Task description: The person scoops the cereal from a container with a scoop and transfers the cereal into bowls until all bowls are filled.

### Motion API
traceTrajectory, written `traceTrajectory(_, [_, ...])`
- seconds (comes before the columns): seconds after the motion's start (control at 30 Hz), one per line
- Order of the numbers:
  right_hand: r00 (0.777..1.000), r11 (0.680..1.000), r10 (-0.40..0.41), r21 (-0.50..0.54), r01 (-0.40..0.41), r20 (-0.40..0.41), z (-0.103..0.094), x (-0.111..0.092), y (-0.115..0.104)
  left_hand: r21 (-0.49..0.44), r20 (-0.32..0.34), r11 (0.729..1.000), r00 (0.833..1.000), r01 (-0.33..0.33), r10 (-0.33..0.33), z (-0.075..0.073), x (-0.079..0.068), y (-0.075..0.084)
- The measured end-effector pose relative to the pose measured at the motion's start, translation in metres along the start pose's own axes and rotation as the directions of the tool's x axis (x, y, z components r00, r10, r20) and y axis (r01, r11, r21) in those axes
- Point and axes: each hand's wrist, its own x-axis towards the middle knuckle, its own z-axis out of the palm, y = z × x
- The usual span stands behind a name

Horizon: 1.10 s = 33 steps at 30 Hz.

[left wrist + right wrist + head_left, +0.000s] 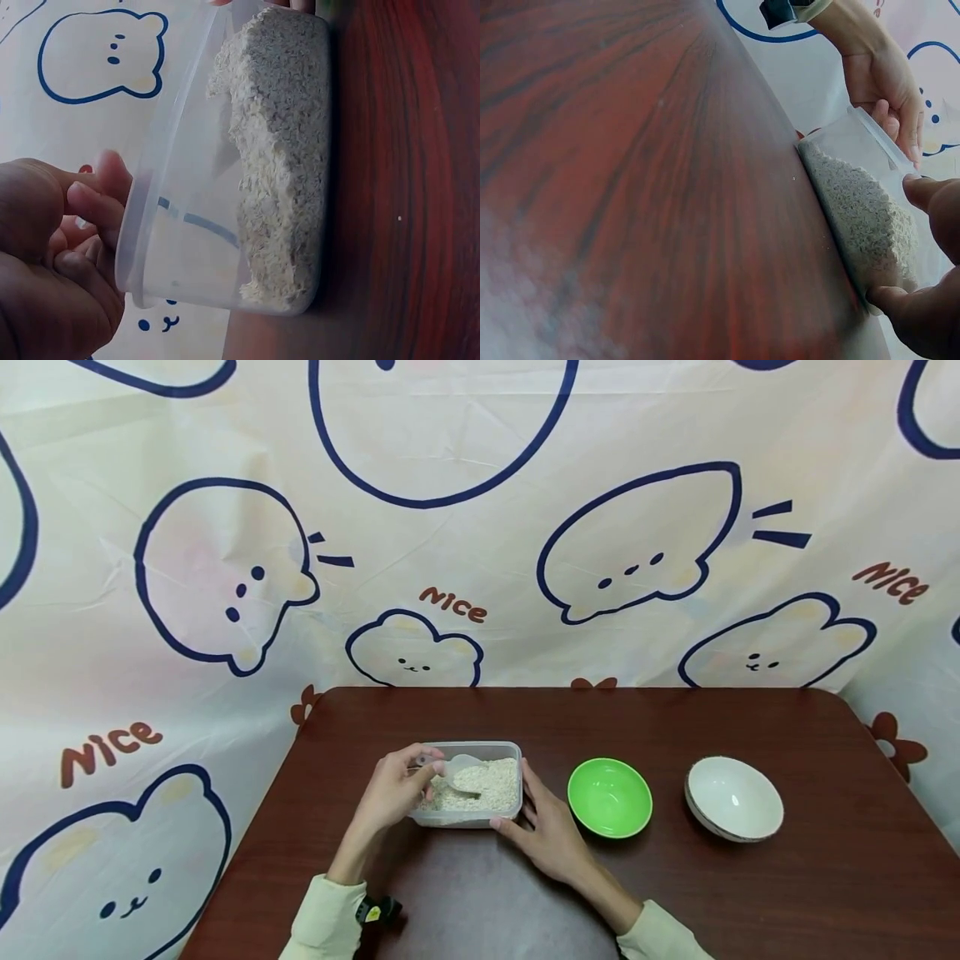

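Left hand (393, 787): you pinch the scoop (453, 770) inside the container (459, 819).
Right hand (551, 835): your grip clasps the container's side.
Green bowl (610, 798): container's right.

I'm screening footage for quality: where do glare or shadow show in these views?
Head view: pale sheen on the table, low in frame, small highlights in the green bowl and white bowl; right wrist view: whitish glare at lower left; left wrist view: left hand dimly shaded.
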Motion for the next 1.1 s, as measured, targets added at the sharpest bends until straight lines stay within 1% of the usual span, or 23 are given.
traceTrajectory(0.2, [1.000,1.000,0.000,0.016,-0.001,0.011,0.000,-0.001,-0.001,-0.058,-0.030,0.998,1.000,-0.009,0.008,0.002,-0.001,-0.004])
traceTrajectory(0.37, [1.000,1.000,-0.001,0.016,0.001,0.010,0.000,-0.001,-0.001,-0.102,-0.026,0.995,1.000,-0.020,0.017,0.002,-0.002,-0.007])
traceTrajectory(0.57, [1.000,1.000,0.000,0.001,0.000,0.016,0.000,0.000,-0.001,-0.117,-0.035,0.992,0.999,-0.037,0.033,0.003,-0.003,-0.008])
traceTrajectory(0.7, [1.000,1.000,-0.002,-0.008,0.002,0.004,-0.001,-0.001,-0.001,-0.119,-0.033,0.991,0.998,-0.055,0.051,0.004,-0.003,-0.008])
traceTrajectory(0.8, [1.000,1.000,-0.002,-0.005,0.002,0.001,-0.001,-0.001,-0.002,-0.127,-0.032,0.990,0.998,-0.057,0.053,0.004,-0.002,-0.009])
traceTrajectory(0.93, [1.000,1.000,0.003,-0.007,-0.003,0.010,-0.001,0.000,-0.001,-0.148,-0.041,0.988,0.998,-0.046,0.041,0.000,-0.004,-0.012])
traceTrajectory(1.1, [1.000,1.000,0.003,-0.012,-0.002,0.009,-0.001,0.000,-0.002,-0.172,-0.056,0.985,0.998,-0.035,0.025,-0.008,-0.008,-0.017])
